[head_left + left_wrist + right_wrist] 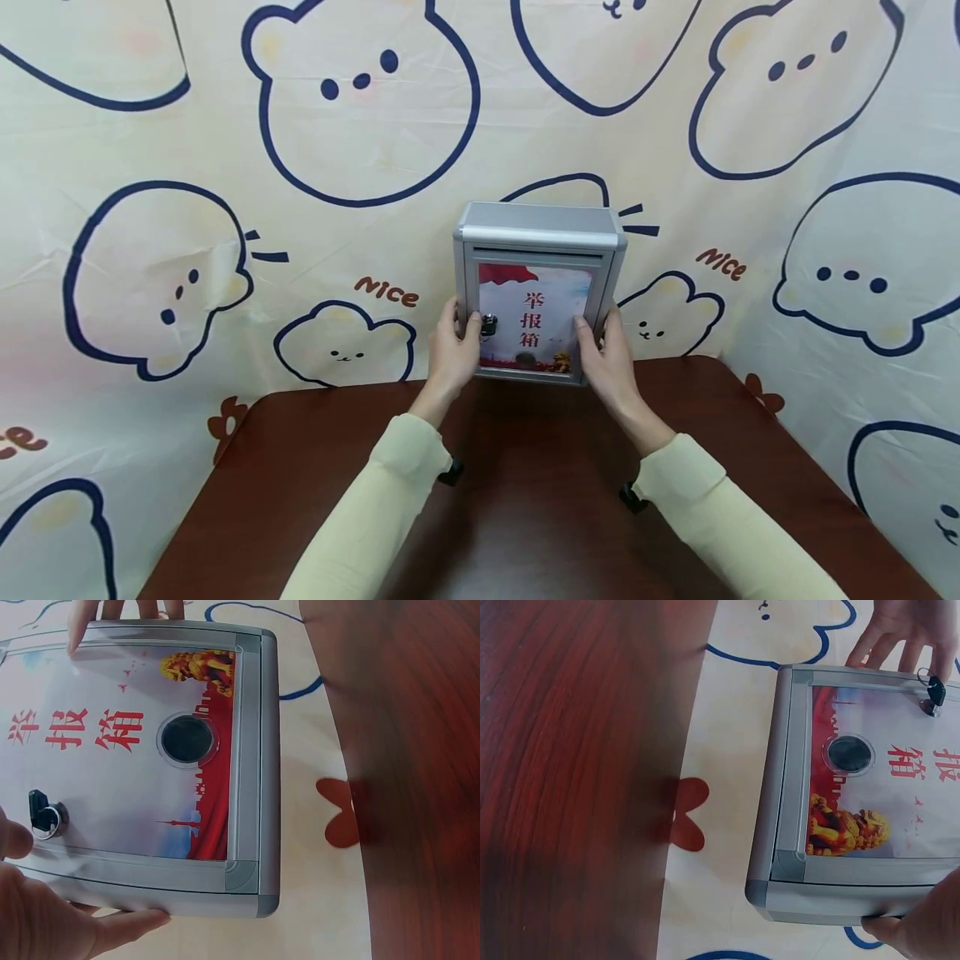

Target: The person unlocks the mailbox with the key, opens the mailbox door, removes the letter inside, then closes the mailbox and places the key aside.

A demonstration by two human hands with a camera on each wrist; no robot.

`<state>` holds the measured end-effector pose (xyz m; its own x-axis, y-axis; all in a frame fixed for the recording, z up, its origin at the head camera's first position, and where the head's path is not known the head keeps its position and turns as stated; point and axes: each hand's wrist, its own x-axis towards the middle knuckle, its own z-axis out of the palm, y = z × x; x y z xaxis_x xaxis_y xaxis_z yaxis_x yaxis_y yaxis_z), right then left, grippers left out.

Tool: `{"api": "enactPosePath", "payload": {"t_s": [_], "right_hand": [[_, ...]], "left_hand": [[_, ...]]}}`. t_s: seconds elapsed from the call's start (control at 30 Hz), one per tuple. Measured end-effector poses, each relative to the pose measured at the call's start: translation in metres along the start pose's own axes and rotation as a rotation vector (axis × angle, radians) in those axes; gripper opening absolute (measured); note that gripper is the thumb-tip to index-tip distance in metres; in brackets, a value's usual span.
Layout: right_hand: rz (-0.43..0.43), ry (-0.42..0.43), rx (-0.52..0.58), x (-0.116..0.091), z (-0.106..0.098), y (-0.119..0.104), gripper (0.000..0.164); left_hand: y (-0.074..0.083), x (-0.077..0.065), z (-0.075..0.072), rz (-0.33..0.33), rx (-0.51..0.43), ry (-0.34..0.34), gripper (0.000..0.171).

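Note:
Both hands hold a silver-grey metal report box point(540, 218) upright above the back of the table, its front panel facing me. My left hand point(455, 346) grips the box's left side, thumb on the front close to a lock with a black-headed key point(489, 324). On the opposite side my right hand point(606, 354) grips it, thumb on the front edge and fingers along the side. A slot runs across the top of the front. The panel point(90, 772) carries red Chinese characters, a golden lion point(847, 829) and a dark round window point(187, 739).
Below the box lies a dark reddish-brown wooden table point(525, 500) with rounded back corners. Behind it and along both sides hangs a pale cloth point(360, 242) printed with blue-outlined cartoon animals. Dark straps or devices point(452, 472) show at the cuffs.

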<state>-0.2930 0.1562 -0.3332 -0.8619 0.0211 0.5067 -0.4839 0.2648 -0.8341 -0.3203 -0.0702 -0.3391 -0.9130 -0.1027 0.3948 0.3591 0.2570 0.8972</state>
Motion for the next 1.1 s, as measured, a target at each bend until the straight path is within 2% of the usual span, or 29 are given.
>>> {"api": "enactPosePath", "payload": {"t_s": [0.37,0.6,1.1], "right_hand": [[-0.001,-0.097,0.039,0.007,0.023,0.005,0.059],[-0.01,-0.143,0.052,0.008,0.039,0.004,0.061],[0.05,-0.222,0.026,0.011,0.051,0.01,0.064]], "left_hand": [[-0.008,-0.009,-0.032,-0.03,0.043,0.057,0.041],[-0.016,-0.019,-0.047,-0.045,0.02,0.112,0.042],[-0.031,-0.036,-0.057,-0.053,0.034,0.176,0.037]]}}
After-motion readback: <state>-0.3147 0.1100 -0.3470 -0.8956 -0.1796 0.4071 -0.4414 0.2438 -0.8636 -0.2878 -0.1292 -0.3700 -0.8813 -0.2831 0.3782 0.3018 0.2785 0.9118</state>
